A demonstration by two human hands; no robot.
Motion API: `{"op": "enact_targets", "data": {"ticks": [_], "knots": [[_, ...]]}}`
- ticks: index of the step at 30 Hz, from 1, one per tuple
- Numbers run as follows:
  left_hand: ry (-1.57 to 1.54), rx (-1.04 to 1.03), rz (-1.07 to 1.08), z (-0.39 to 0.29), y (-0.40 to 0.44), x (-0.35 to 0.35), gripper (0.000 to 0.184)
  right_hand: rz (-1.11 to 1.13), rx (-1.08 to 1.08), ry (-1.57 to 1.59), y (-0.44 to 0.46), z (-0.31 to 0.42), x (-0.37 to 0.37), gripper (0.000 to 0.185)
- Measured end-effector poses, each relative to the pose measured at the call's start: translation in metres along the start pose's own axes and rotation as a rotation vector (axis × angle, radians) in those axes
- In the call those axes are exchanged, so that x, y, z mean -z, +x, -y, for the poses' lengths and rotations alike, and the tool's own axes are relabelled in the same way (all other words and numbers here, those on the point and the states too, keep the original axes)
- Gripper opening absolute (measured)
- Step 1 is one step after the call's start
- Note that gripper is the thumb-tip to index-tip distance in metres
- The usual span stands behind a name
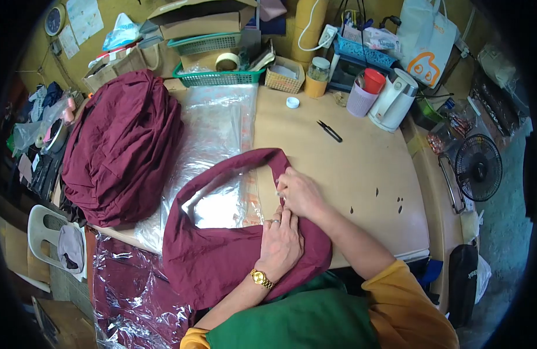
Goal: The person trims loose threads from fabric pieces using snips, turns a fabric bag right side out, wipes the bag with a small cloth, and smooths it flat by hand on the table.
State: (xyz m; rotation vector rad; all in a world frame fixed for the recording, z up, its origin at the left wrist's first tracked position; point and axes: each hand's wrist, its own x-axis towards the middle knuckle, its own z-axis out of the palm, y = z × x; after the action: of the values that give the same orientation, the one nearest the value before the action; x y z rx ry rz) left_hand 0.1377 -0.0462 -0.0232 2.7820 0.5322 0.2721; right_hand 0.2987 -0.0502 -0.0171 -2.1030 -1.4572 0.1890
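A maroon fabric shoulder bag lies at the near edge of the table, its strap looped upward. My left hand, with a gold watch at the wrist, rests on the bag's body, and its fingertips close on the fabric by the base of the strap. Just above it, my right hand pinches the right side of the strap. A small pale bit shows at its fingertips, too small to make out. The two hands nearly touch.
A maroon fabric heap stands at left beside clear plastic sheets. Thread snips and a white cap lie farther back. A white kettle, baskets and a black fan line the edges.
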Motion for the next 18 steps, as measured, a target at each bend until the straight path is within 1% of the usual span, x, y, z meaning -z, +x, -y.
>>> {"op": "enact_targets", "data": {"ticks": [2,4,5,6,8,9,11,12,14,15,16,18], "knots": [[0.026,-0.039,-0.166,0.003,0.002,-0.005,0.062,-0.002,-0.042,0.023,0.013,-0.006,-0.002,0.008],[0.013,-0.045,-0.182,0.003,0.002,-0.006,0.062,-0.161,-0.003,-0.062,0.032,-0.013,-0.007,0.007],[-0.003,-0.043,-0.197,0.004,0.002,-0.006,0.063,-0.133,0.008,-0.092,0.038,-0.016,-0.005,0.004],[0.001,-0.046,-0.203,0.003,0.002,-0.003,0.063,-0.139,0.012,-0.093,0.036,-0.009,0.002,0.004],[-0.066,0.001,-0.157,0.001,0.000,0.001,0.063,0.059,0.050,-0.074,0.024,0.009,0.018,0.004],[-0.072,0.007,-0.154,0.002,0.002,0.000,0.063,0.068,0.049,-0.074,0.019,0.008,0.012,0.004],[-0.035,0.011,-0.023,0.002,0.001,-0.002,0.064,0.033,-0.019,-0.009,0.004,0.005,-0.005,0.007],[-0.034,0.010,-0.030,0.003,0.003,-0.003,0.064,0.029,-0.014,-0.012,0.010,0.001,-0.010,0.007],[-0.013,-0.044,-0.201,0.003,0.002,-0.006,0.063,-0.189,-0.035,-0.101,0.028,-0.010,-0.019,0.010],[-0.007,-0.050,-0.206,0.003,0.001,-0.004,0.063,-0.239,0.022,-0.112,0.033,-0.008,-0.012,0.011],[-0.025,-0.049,-0.192,0.004,0.002,-0.003,0.063,-0.246,0.025,-0.113,0.032,-0.007,-0.005,0.011],[-0.057,-0.039,-0.168,0.005,0.000,-0.005,0.062,-0.144,-0.086,0.034,0.018,0.000,0.013,0.009]]}}
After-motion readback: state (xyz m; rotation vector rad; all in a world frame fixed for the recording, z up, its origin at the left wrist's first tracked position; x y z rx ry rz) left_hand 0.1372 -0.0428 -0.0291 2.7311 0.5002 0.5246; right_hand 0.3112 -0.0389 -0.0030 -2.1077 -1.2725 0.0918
